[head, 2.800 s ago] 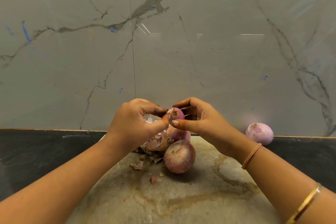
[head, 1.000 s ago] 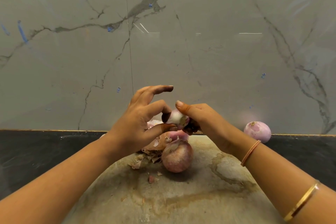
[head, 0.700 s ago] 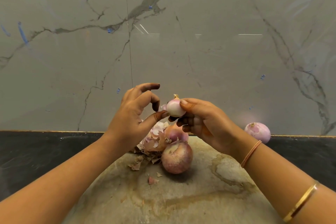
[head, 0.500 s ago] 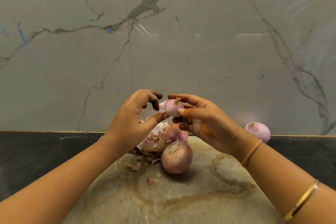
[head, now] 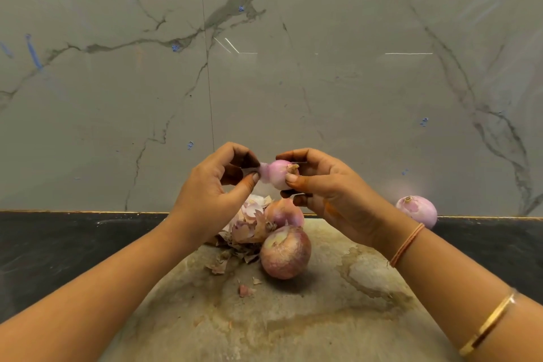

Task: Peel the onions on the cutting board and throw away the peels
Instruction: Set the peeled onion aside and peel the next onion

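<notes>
right hand (head: 332,188) grips onion (head: 277,175); three others (head: 285,253) (head: 284,213) (head: 417,210)

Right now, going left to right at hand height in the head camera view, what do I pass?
Left hand → peel strip it pinches → small onion → right hand holding that onion → lone onion by the wall.

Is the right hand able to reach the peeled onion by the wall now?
Probably yes: nothing lies between the right hand and the peeled onion. But it grips the small onion, so it must first let go.
</notes>
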The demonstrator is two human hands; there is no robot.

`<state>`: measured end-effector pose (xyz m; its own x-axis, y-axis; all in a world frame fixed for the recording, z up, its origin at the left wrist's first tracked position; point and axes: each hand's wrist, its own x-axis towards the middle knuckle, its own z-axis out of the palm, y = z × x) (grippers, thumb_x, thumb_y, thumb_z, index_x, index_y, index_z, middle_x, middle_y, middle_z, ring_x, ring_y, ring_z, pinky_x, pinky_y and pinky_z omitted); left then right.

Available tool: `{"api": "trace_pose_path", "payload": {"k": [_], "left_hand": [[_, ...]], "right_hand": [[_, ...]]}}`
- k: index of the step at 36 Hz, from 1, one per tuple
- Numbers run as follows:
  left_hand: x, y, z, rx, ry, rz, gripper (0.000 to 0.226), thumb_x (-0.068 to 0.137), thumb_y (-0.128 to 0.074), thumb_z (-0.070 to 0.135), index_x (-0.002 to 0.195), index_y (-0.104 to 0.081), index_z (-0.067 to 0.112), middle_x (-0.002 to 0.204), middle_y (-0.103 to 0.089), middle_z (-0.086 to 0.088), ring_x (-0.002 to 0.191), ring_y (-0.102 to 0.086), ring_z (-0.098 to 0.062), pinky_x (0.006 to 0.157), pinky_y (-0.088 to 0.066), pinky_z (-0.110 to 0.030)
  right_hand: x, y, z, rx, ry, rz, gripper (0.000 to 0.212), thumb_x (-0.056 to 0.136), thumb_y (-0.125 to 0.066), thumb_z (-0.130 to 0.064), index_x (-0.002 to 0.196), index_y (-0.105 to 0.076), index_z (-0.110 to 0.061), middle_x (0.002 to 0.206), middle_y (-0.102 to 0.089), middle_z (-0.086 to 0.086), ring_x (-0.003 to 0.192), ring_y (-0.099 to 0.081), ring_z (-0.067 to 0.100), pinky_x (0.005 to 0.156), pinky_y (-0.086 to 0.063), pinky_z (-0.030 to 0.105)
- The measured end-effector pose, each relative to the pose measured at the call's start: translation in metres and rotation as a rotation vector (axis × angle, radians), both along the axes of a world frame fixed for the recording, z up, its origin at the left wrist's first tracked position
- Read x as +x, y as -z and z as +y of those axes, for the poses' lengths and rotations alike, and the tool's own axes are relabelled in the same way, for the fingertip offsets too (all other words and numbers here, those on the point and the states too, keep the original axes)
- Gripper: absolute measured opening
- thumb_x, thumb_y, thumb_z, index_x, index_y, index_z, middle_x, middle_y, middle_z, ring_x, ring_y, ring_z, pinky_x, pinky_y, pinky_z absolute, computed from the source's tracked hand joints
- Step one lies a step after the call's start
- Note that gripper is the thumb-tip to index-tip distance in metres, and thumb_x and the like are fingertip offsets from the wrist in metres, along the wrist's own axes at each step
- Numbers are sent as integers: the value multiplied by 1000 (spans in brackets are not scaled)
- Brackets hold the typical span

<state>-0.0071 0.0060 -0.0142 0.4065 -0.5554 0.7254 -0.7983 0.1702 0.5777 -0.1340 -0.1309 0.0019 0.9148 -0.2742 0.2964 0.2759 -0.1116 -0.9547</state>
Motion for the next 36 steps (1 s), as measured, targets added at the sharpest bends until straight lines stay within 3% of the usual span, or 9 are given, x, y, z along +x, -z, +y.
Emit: {"api": "trace_pose_path", "payload": {"k": [5, 9, 16, 19, 22, 26, 29, 36], "left_hand": [[8, 1, -1, 14, -133, 23, 25, 87, -64, 5, 84, -60, 30, 83, -65, 9, 73, -61, -6, 66, -50, -16], [10, 3, -2, 82, -202, 9, 20, 85, -66, 10, 82, -63, 29, 80, -64, 9, 66, -58, -3, 60, -45, -12], [17, 1, 0, 121, -344, 15, 11, 84, -66, 16, 80, -65, 26, 83, -63, 8, 70, -57, -5, 55, -40, -9], [18, 2, 0, 188, -296, -4, 10, 85, -67, 22, 82, -64, 32, 92, -60, 12, 86, -58, -5, 72, -47, -21], [13, 2, -2, 238, -251, -49, 2, 85, -66, 34, 84, -66, 32, 100, -57, 13, 96, -52, -4, 81, -42, -24], [10, 1, -2, 179, -211, -145, 4, 87, -66, 34, 89, -67, 31, 100, -58, 16, 97, -52, 1, 79, -39, -14], [9, 1, -1, 148, -176, -208, 19, 80, -62, 42, 98, -65, 35, 98, -58, 24, 98, -53, 5, 79, -40, -10], [6, 0, 1, 69, -54, -124, 20, 78, -71, 45, 95, -63, 41, 96, -65, 23, 95, -59, 5, 77, -47, -10]], "right_hand": [[-1, 0, -2, 50, -73, -24, 31, 84, -61, -2, 112, -64, -15, 96, -64, 5, 81, -60, 18, 73, -51, 28], [-2, 0, -1, 25, -78, 2, 36, 90, -51, 8, 112, -64, -17, 100, -59, 10, 81, -56, 19, 68, -52, 24], [-2, -1, -2, 20, -59, -1, 33, 89, -58, -2, 114, -65, -22, 107, -62, 10, 84, -57, 19, 74, -49, 30], [-3, -1, -1, 75, -62, 13, 34, 91, -54, -3, 121, -58, -19, 114, -63, 14, 88, -62, 23, 76, -52, 31], [-1, 0, 0, 6, 2, 21, 30, 91, -57, -6, 118, -56, -18, 112, -64, 9, 93, -67, 26, 80, -55, 32], [2, 2, 0, -157, 107, 16, 28, 89, -63, -8, 113, -55, -20, 114, -60, 8, 96, -68, 28, 88, -56, 41], [2, 2, 1, -208, 118, 24, 31, 88, -65, -6, 111, -56, -24, 117, -57, 7, 102, -65, 31, 89, -55, 46], [-2, 0, 0, -99, 49, 18, 42, 87, -62, -4, 124, -49, -19, 124, -59, 11, 100, -68, 28, 86, -56, 38]]}}
